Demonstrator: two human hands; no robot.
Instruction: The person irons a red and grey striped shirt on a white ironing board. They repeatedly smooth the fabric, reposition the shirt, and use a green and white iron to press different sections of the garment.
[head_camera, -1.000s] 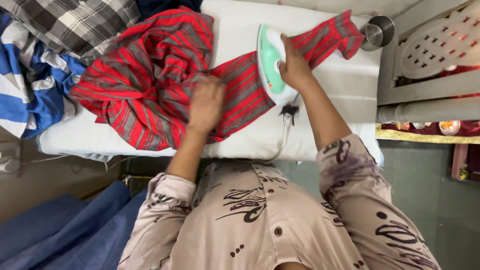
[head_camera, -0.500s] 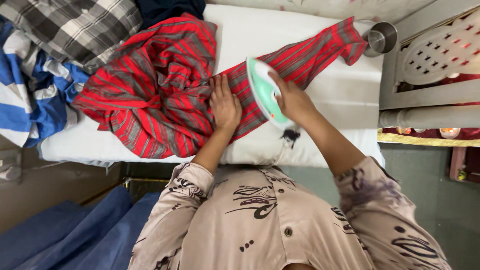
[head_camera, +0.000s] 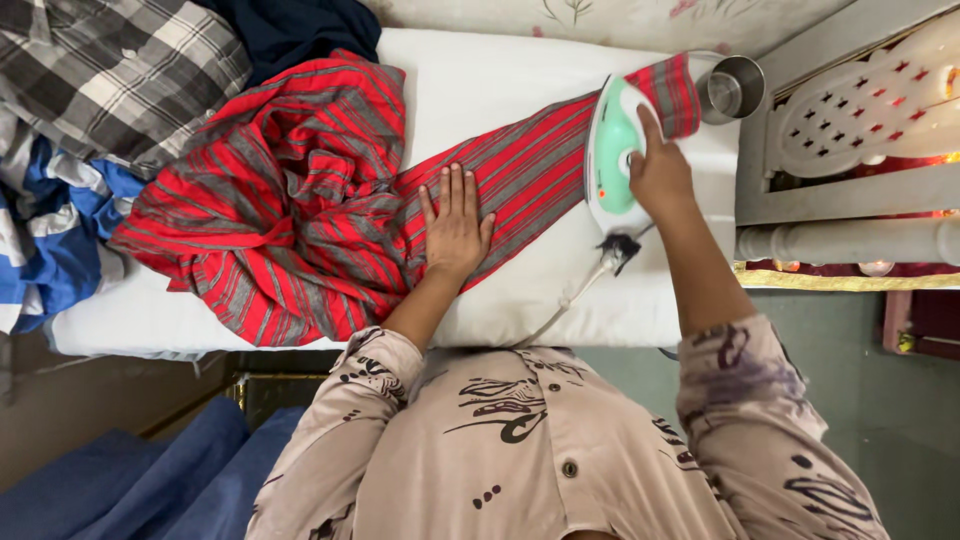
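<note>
Gripping the white and green iron (head_camera: 612, 155) by its handle, the right hand (head_camera: 660, 175) holds it in the upper right of the frame, soleplate down on the far end of the red and grey striped garment (head_camera: 300, 200). One sleeve of that garment runs diagonally from the centre toward the upper right, and the iron sits on its outer part, near the cuff. Left hand (head_camera: 456, 225) lies flat and open on the same sleeve at centre frame, fingers spread and pressed to the cloth, well apart from the iron. The bulk of the garment is bunched at centre left on the white padded board (head_camera: 500, 70). A cord (head_camera: 570, 295) trails from the iron's rear toward the lower centre. A steel cup (head_camera: 730, 90) stands at the upper right, just beside the cuff; contact cannot be confirmed. A grey checked cloth (head_camera: 110, 70) and a blue and white cloth (head_camera: 50, 240) lie at the left edge.
</note>
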